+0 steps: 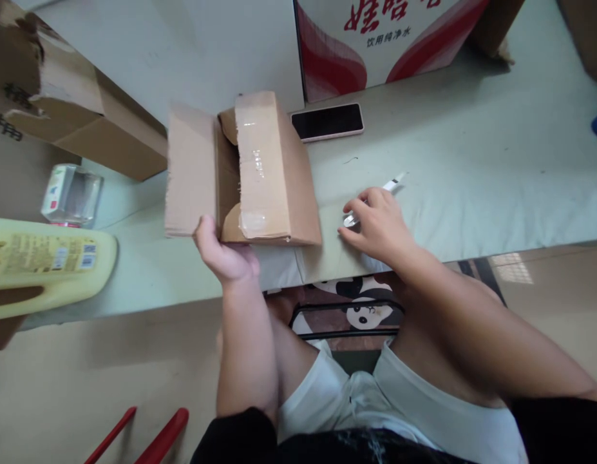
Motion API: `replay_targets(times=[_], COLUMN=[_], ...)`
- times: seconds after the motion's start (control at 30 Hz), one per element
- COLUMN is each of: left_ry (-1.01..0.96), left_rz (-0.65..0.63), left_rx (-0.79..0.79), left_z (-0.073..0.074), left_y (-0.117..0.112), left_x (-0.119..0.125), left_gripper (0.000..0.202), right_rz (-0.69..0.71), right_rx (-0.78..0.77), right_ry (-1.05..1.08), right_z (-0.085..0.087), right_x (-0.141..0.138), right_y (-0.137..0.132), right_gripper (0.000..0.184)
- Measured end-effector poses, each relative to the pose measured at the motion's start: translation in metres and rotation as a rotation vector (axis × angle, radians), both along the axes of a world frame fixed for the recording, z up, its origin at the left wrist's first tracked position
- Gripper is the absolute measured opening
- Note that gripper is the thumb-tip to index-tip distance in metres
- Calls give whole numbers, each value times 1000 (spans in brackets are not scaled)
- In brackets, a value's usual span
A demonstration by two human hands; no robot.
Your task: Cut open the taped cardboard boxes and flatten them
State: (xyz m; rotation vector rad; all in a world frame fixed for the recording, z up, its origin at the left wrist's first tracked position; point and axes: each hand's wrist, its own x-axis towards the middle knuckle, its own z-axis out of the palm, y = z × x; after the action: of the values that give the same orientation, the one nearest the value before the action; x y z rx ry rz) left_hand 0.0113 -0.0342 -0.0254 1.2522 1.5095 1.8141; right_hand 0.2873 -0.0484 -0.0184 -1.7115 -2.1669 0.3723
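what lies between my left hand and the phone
In the head view, the open cardboard box lies between them: the left hand holds its near end, and the phone lies past its right side.

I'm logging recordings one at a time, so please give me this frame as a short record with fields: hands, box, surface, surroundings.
Left hand: holding the cardboard box, thumb at a flap
Right hand: over a slim white tool, possibly a box cutter; grip unclear
Box: flap out to the left, clear tape beside the opening
Surface: pale green tablecloth
Behind, to the right: dark-screened phone; red-and-white drinking-water carton
Far left: pale yellow jug; clear plastic container
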Motion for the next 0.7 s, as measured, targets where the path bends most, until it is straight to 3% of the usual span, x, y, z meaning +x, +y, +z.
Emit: replay_targets(times=[0.13,0.27,0.4,0.53,0.6,0.7], left_ry=[55,-156,-220,-325,-240,78], left_rz=[-86,-138,-219,-136,-74,-11], left_rx=[-144,-264,-345,-379,-308,-231], left_z=[-1,3,7,6,6,11], left_y=[-1,-4,-8,-8,-8,-10], left_x=[-1,7,15,17,16,12], left_gripper=[65,59,56,51,56,60], right_rz=[54,121,156,144,152,214], right_rx=[-84,-148,-150,-62,-30,-33], right_ry=[-64,-58,-17,167,273,326], right_z=[2,5,5,7,8,6], right_x=[-7,-9,-6,-2,0,4], right_y=[-4,-3,0,2,4,8], right_gripper=[30,35,47,53,53,47])
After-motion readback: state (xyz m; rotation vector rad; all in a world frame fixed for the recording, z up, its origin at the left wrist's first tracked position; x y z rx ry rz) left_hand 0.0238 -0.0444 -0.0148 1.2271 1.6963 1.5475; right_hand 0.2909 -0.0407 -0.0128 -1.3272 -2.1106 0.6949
